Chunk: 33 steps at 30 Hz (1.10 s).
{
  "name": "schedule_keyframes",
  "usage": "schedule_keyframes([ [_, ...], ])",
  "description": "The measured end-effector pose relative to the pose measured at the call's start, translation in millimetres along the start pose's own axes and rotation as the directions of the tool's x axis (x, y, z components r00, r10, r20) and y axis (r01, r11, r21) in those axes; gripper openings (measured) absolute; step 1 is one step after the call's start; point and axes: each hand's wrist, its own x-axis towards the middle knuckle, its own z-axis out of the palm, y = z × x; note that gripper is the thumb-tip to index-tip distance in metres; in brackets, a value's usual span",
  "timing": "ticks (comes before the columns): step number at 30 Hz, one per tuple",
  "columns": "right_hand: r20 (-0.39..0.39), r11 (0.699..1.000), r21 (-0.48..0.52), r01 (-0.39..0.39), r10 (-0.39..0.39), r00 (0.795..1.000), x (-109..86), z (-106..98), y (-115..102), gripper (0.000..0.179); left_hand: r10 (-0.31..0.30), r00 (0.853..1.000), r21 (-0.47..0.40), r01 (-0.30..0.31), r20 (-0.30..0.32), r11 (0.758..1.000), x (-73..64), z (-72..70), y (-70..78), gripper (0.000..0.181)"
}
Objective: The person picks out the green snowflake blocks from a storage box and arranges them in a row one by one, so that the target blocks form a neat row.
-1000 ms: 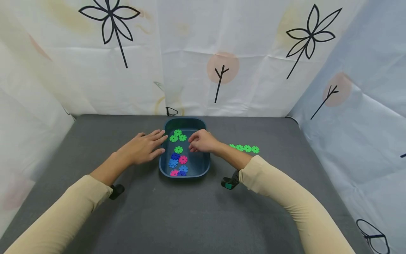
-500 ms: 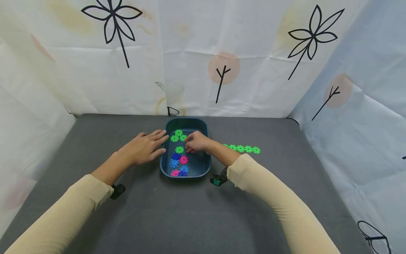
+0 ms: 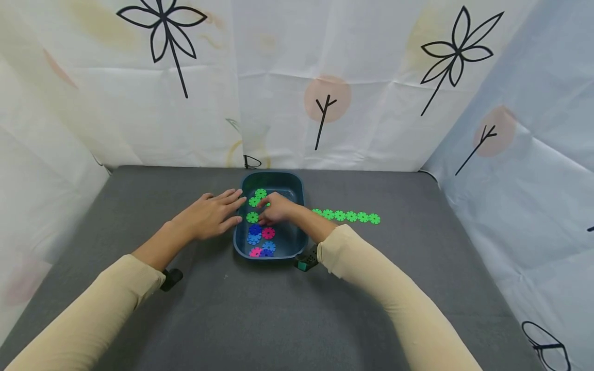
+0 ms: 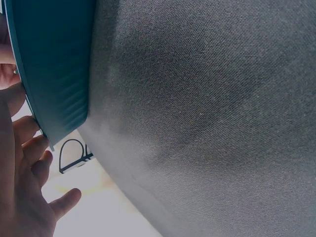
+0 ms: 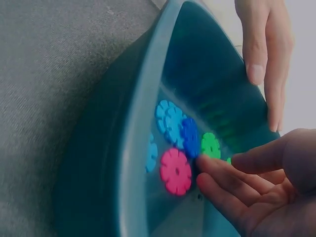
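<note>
A dark blue-green tray holds several notched plastic discs. My right hand reaches into it, fingertips low beside a green disc and a dark blue disc. The right wrist view shows its fingers extended, thumb apart from them, with nothing seen between. A pink disc lies close to those fingertips. My left hand lies palm down at the tray's left edge, straight fingertips on the rim. More green discs lie at the tray's far end, one partly hidden by my right hand.
To the right of the tray, a row of several green discs lies on the grey table, its left end beside my right forearm. Blue and pink discs sit at the tray's near end. A patterned cloth hangs behind.
My right hand has moved left and deeper across the tray, and the single green disc has shifted left. More of the green row shows. My left hand has stayed at the rim.
</note>
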Motion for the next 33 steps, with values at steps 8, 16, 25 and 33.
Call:
schedule_keyframes([
  [8, -0.022, 0.999, 0.043, -0.021, 0.022, 1.0, 7.0, 6.8, -3.2, 0.044, 0.004, 1.0, 0.004, -0.004, -0.005, 1.0, 0.5, 1.9, -2.1, 0.06],
  [16, -0.026, 0.995, 0.099, -0.031, 0.033, 0.999, 11.9, 11.1, -6.5, 0.046, 0.007, 1.0, 0.007, -0.007, -0.002, 1.0, 0.9, 3.2, -2.8, 0.06],
  [25, -0.06, 0.996, 0.09, 0.012, -0.007, 0.998, 17.0, 18.9, -5.4, 0.042, 0.019, 1.0, 0.014, -0.019, -0.009, 1.0, -0.4, 2.6, -3.6, 0.059],
  [33, -0.126, 0.996, 0.088, 0.009, 0.002, 0.992, 18.9, 24.3, -5.7, 0.031, 0.026, 1.0, 0.017, -0.026, -0.01, 1.0, -1.0, 0.6, -3.0, 0.059],
])
